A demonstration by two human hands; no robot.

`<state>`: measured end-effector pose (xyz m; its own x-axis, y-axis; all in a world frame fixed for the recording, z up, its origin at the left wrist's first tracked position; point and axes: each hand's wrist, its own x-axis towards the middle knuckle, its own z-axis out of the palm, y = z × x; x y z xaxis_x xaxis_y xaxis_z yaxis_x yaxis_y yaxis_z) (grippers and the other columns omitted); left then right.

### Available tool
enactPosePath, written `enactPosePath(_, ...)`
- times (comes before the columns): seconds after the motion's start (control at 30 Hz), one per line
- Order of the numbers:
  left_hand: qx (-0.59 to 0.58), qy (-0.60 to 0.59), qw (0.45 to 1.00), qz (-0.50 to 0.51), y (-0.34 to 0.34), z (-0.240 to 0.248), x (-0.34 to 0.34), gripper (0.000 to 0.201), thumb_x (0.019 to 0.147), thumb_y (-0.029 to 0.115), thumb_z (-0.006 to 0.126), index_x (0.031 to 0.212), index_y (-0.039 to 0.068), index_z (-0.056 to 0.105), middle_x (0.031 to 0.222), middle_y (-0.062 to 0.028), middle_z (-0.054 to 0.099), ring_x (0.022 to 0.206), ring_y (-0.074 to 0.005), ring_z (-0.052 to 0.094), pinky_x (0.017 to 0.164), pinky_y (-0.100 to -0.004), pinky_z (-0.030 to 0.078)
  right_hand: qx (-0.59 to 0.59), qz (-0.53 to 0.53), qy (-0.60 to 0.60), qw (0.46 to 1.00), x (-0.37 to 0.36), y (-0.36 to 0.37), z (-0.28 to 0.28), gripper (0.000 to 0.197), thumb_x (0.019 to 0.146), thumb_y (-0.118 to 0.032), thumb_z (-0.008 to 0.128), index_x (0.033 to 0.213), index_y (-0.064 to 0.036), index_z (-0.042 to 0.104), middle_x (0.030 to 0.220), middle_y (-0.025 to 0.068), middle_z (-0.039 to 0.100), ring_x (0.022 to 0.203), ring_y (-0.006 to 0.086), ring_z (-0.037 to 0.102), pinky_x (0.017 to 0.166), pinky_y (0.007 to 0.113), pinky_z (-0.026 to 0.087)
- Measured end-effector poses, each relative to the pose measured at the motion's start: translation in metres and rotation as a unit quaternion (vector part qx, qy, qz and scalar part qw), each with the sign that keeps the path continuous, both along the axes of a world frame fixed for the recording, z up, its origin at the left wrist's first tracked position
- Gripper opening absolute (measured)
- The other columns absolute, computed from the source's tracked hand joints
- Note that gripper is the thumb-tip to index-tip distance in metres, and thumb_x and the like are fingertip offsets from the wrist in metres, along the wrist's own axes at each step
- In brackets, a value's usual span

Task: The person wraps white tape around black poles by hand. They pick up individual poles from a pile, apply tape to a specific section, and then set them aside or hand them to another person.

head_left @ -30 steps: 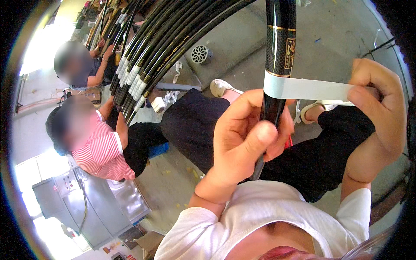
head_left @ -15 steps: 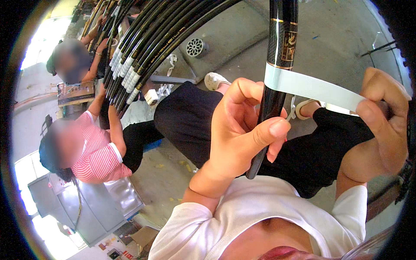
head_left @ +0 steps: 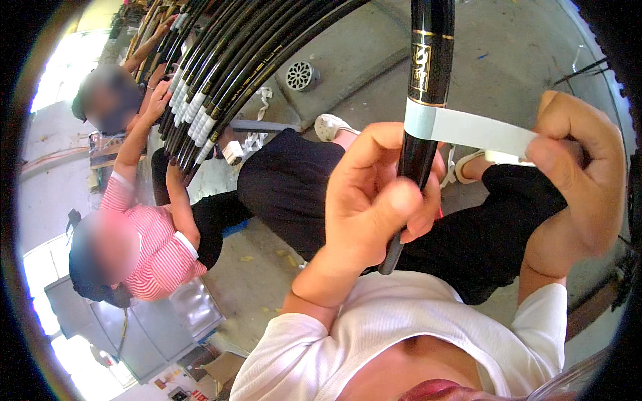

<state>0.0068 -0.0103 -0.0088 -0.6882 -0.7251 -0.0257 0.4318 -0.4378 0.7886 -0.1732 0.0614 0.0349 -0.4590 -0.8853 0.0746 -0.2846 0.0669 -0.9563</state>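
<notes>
while the left hand [head_left: 374, 200] clenches a black rod [head_left: 420, 113] held upright over the lap, right hand [head_left: 578, 167] pinches white tape [head_left: 468, 130] stretched taut — its end wrapped on the rod, more black rods [head_left: 221, 80] bundled left, near two seated people

My left hand [head_left: 374, 207] grips a black rod [head_left: 420, 127] upright, fingers wrapped around its lower part. My right hand [head_left: 575, 180] pulls a strip of pale tape [head_left: 468, 130] taut from the rod. At left, two people handle a bundle of black rods [head_left: 221, 73].
</notes>
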Motion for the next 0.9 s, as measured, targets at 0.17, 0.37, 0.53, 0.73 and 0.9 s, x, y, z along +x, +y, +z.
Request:
enactPosePath(0.17, 0.074, -0.003, 0.997, -0.036, -0.005, 0.0, 0.005, 0.042, 0.076, 0.006, 0.074, 0.103, 0.0, 0.043, 0.085, -0.011, 0.056, 0.055, -0.0123, 0.055, 0.048, -0.0212, 0.044, -0.007, -0.006, -0.011, 1.0, 0.001, 0.0, -0.002, 0.03, 0.067, -0.02, 0.063, 0.062, -0.0019, 0.04, 0.062, 0.0011, 0.032, 0.059, 0.0107, 0.03, 0.052, 0.026, 0.02)
enactPosePath(0.37, -0.028, -0.012, 0.999, -0.026, -0.001, 0.0, -0.004, 0.041, 0.089, 0.02, 0.059, 0.118, -0.004, 0.042, 0.092, -0.0139, 0.059, 0.056, -0.011, 0.054, 0.045, -0.0206, 0.043, 0.009, 0.028, -0.063, 0.998, -0.002, -0.009, -0.001, 0.03, 0.071, -0.02, 0.065, 0.063, -0.0017, 0.042, 0.063, 0.0007, 0.034, 0.06, 0.009, 0.034, 0.054, 0.023, 0.024)
enactPosePath(0.53, -0.084, -0.021, 0.996, -0.023, -0.003, -0.008, 0.0, 0.042, 0.085, 0.012, 0.064, 0.118, 0.0, 0.041, 0.088, -0.0106, 0.057, 0.053, -0.0087, 0.049, 0.043, -0.02, 0.039, 0.022, 0.035, -0.087, 0.995, -0.001, -0.012, -0.004, 0.029, 0.072, -0.019, 0.067, 0.065, -0.0023, 0.044, 0.063, -0.0013, 0.036, 0.058, 0.0075, 0.037, 0.052, 0.021, 0.026)
enactPosePath(0.73, -0.024, -0.018, 0.999, 0.035, -0.001, 0.0, -0.01, 0.042, 0.084, 0.008, 0.064, 0.117, -0.001, 0.039, 0.096, -0.0164, 0.059, 0.051, -0.0143, 0.053, 0.052, -0.0246, 0.048, 0.082, 0.085, -0.121, 0.986, -0.008, -0.022, -0.004, 0.029, 0.077, -0.025, 0.068, 0.067, -0.0025, 0.051, 0.061, 0.0, 0.05, 0.057, 0.0039, 0.047, 0.047, 0.018, 0.037)
enactPosePath(0.9, -0.051, -0.003, 0.998, 0.042, -0.003, -0.006, -0.011, 0.047, 0.078, 0.0, 0.069, 0.114, 0.001, 0.039, 0.094, -0.0155, 0.059, 0.054, -0.0131, 0.054, 0.051, -0.0238, 0.047, 0.081, 0.115, -0.082, 0.987, -0.012, -0.029, -0.012, 0.033, 0.079, -0.032, 0.068, 0.072, -0.0013, 0.056, 0.064, 0.001, 0.056, 0.057, 0.0048, 0.053, 0.046, 0.018, 0.041)
